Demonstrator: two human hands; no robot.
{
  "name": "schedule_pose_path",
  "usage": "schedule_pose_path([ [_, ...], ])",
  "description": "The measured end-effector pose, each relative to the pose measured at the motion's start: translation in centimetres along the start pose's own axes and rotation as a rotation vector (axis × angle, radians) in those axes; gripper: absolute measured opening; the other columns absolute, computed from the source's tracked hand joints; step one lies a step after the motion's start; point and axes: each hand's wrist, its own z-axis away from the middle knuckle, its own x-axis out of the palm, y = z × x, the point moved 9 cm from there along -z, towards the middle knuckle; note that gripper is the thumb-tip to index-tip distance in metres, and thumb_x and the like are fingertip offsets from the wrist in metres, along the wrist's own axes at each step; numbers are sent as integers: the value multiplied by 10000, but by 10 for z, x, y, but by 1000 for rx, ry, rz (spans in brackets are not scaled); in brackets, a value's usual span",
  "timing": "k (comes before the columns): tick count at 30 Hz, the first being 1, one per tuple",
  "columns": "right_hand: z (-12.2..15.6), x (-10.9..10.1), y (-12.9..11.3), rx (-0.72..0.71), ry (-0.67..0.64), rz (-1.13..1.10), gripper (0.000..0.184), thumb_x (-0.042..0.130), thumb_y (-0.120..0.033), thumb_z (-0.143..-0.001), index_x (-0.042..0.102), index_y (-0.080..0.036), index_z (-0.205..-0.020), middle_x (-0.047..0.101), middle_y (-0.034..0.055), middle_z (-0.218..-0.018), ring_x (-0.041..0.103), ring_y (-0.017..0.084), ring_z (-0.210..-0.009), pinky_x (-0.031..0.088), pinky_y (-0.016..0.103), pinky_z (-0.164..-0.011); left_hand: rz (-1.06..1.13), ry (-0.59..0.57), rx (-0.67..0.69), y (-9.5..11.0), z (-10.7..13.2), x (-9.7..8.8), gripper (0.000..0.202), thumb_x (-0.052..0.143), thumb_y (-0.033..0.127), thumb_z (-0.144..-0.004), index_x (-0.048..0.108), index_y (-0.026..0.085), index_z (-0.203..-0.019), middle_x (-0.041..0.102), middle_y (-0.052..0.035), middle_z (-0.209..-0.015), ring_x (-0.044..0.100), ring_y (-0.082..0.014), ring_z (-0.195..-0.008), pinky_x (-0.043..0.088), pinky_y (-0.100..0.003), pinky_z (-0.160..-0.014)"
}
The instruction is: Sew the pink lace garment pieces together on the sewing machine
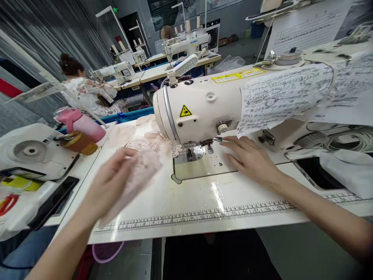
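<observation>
My left hand [112, 181] is closed with its fingertips pinched on a piece of pale pink lace fabric [147, 165], which is blurred and hangs over the table. More lace lies bunched left of the sewing machine [201, 105], reaching toward its needle plate [189, 155]. On the other side of the needle area, my right hand [250, 159] rests low by the machine bed, fingers stretched out and thumb apart. Its index fingertip is at a thin metal tool [219, 139] beside the machine head; the tool's kind is unclear.
A ruler strip [198, 216] runs along the table's front edge. At left stand a pink bottle [84, 124], an amber cup [80, 143], a black phone [54, 202] and another machine [32, 151]. A phone [311, 173] and white cloth lie at right. A person [87, 91] sits beyond.
</observation>
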Motion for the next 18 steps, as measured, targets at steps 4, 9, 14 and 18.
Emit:
schedule_pose_path([
  [4,-18,6,-29,-130,-74,-35,321,390,-187,-916,592,-200,-1165,632,98,-1150,582,242,-1041,513,401,-824,100,-359,6,7,-3,100,324,418,511,-927,581,232,-912,570,6,-744,545,-142,-669,441,-236,-590],
  [9,-35,26,-42,-175,-117,-8,296,379,-111,-900,668,-163,-937,641,76,-822,577,186,-755,475,329,-678,-408,-253,237,4,-20,140,315,365,392,-973,606,191,-956,673,-68,-892,630,-216,-764,505,-332,-658],
  [14,-35,38,-49,-214,-37,-73,308,387,-92,-898,686,-166,-919,656,53,-799,578,168,-742,460,310,-671,-530,-132,763,37,21,166,314,426,262,-958,591,108,-1176,656,-140,-1193,625,-258,-1092,553,-393,-880],
  [18,-29,43,-60,-294,12,-48,322,400,-46,-867,673,-159,-995,688,55,-986,602,164,-797,467,320,-689,-536,-139,777,30,30,180,426,416,270,-952,505,75,-1320,567,-181,-1327,523,-304,-1257,527,-452,-964],
])
